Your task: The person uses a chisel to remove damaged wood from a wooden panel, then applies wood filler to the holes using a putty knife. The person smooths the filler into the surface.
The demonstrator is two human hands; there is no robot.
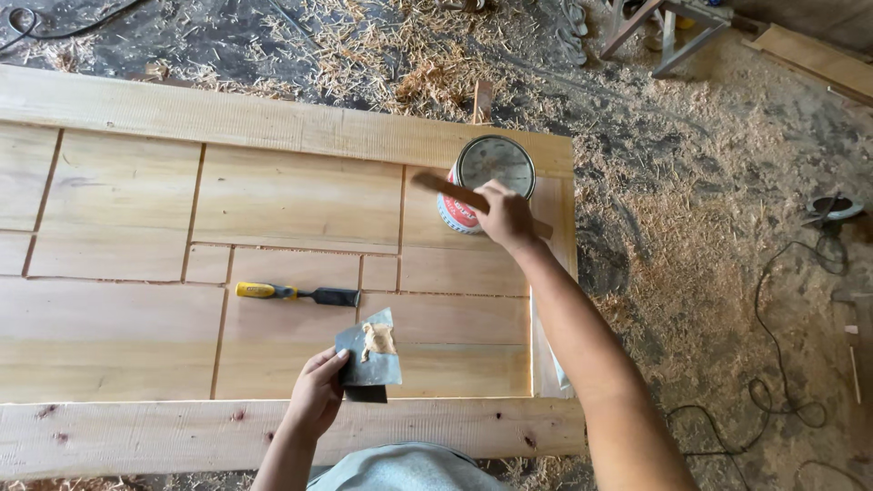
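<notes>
Right hand (506, 215) fingers pinch a wooden stick (455, 192) over the open tin (491, 169), contents unclear; left hand (317, 396) fingers grip a putty-smeared scraper (371, 356).

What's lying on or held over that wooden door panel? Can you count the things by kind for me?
Round tins: 1
Wooden sticks, held by the right hand over the tin: 1
Chisels with yellow handles: 1
Grey scrapers with a dab of tan putty, held by the left hand: 1
Total: 4
</notes>
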